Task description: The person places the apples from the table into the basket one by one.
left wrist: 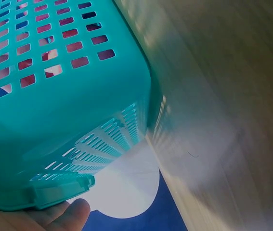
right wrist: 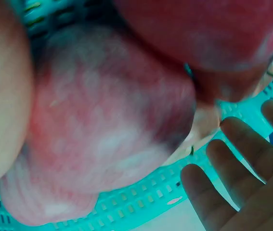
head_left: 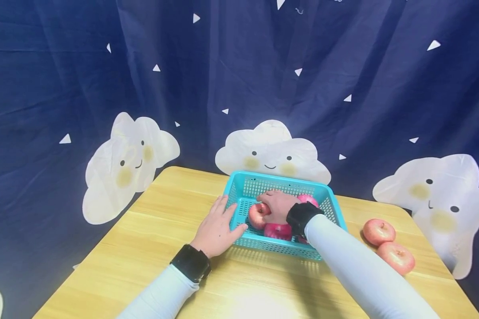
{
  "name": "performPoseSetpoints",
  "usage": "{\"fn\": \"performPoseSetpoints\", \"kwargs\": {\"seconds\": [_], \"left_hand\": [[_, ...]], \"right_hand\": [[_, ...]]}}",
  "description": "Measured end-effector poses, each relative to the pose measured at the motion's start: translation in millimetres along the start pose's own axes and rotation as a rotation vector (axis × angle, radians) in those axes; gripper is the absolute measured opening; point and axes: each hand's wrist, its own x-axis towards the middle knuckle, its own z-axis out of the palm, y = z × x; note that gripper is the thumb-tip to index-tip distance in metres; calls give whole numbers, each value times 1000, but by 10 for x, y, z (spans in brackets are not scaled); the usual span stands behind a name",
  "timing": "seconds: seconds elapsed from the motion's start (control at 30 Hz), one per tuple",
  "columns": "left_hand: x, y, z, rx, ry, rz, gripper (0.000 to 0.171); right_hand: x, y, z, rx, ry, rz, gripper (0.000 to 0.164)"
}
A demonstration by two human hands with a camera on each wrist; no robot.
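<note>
A turquoise perforated basket (head_left: 279,247) stands on the table with fruit inside. My right hand (head_left: 278,205) reaches into it, close over an apple (head_left: 257,216). In the right wrist view, that hand's fingers (right wrist: 199,190) are spread, with a gap between them and a pinkish-red fruit (right wrist: 107,120). A dark red fruit (head_left: 277,231) sits below the hand, and a bright pink one (head_left: 308,199) shows behind the wrist. My left hand (head_left: 217,228) rests against the basket's left side, fingers extended along the rim. Its fingertips touch the rim (left wrist: 61,190) in the left wrist view.
Two apples, one farther back (head_left: 379,231) and one nearer (head_left: 397,258), lie on the wooden table (head_left: 151,248) right of the basket. A dark blue curtain (head_left: 247,66) with smiling clouds hangs just behind the table's back edge.
</note>
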Motion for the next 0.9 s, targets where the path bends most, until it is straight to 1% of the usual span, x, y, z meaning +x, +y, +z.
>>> {"fn": "performPoseSetpoints", "kwargs": {"seconds": [0.07, 0.13, 0.3, 0.43, 0.5, 0.67, 0.9], "left_hand": [[-4, 0, -6, 0, -2, -3, 75], [-6, 1, -13, -2, -5, -7, 75], [-7, 1, -22, 9, -4, -10, 78], [-4, 2, -23, 15, -4, -4, 79], [-3, 2, -23, 14, -5, -2, 80], [6, -3, -15, 13, -5, -4, 80], [-6, 12, -30, 13, -13, -7, 79]], "right_hand": [[-31, 17, -56, 12, -12, 5, 57], [-65, 38, -108, 28, -30, 27, 54], [-167, 113, -249, 54, -53, 140, 56], [-283, 211, -357, 35, -32, 167, 57], [-350, 272, -402, 28, -21, 156, 56], [-499, 443, -442, 34, -6, 181, 55], [-727, 587, -500, 75, -10, 268, 54]]}}
